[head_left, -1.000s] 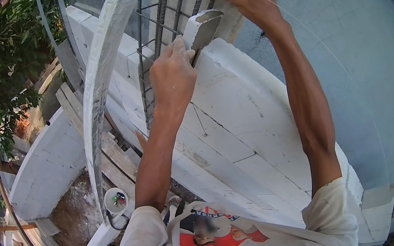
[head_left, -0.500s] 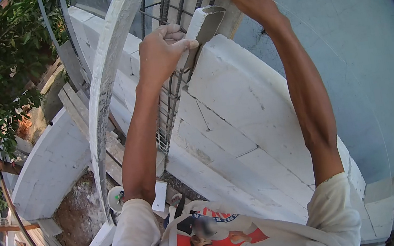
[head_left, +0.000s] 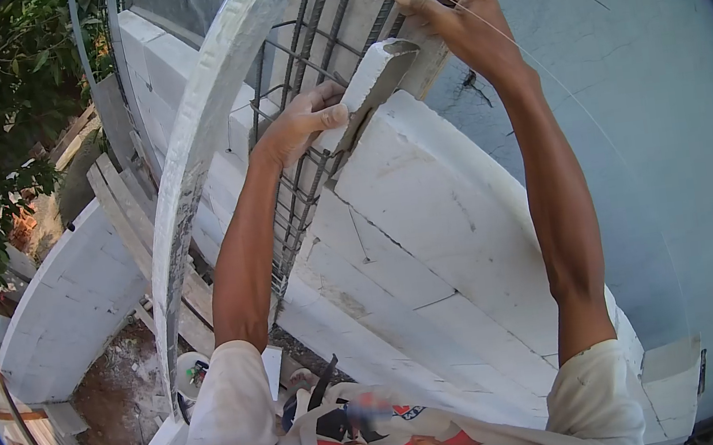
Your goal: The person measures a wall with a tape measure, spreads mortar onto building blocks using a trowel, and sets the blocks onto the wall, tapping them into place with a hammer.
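Note:
My left hand grips the lower left edge of a narrow white block piece, thumb on its face and fingers curled behind. The piece stands tilted beside the rebar cage, its grey side facing right. Above and to the right, my right hand is closed in a pinch next to the upper rebar bars. Whatever lies between its fingertips is too small to make out. A thin pale line crosses over that hand and runs down the right side. Just below the piece is the white block wall.
A curved silvery strip arches past my left arm. Grey plastered wall fills the right side. Down to the left are wooden planks, a curved white block wall and a pale bucket. Leaves hang at far left.
The view has shifted, showing more of the rebar cage. Both hands appear slightly lower in the picture. My left hand stays on the block piece, and my right hand stays pinched by the bars.

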Available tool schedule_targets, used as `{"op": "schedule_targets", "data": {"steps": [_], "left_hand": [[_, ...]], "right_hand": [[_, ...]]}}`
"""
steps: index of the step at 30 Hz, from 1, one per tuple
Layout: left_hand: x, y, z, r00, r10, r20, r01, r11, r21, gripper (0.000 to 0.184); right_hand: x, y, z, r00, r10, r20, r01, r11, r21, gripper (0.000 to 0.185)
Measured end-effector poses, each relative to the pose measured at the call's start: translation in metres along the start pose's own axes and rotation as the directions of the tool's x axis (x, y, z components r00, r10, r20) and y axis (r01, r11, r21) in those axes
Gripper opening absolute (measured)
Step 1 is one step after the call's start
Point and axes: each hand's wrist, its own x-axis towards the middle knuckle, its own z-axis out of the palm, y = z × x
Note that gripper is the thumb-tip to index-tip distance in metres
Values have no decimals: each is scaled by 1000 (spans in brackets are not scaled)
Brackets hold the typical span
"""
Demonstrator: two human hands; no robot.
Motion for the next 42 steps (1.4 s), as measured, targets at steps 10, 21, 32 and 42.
{"op": "schedule_targets", "data": {"steps": [10,21,32,42], "left_hand": [[7,-2,-4,991,-31,130,51,986,-157,114],[-10,-14,12,966,164,-198,-124,972,202,91],[-48,5,70,684,671,-287,-172,530,830,45],[-47,0,81,660,722,-209,-110,368,923,36]], "right_hand": [[-2,-8,-3,1000,-27,8,27,999,-19,43],[7,-26,-13,995,63,76,-67,996,57,29],[6,-20,-9,993,40,109,-57,986,156,26],[6,-9,-9,988,-8,156,-25,978,206,27]]}}
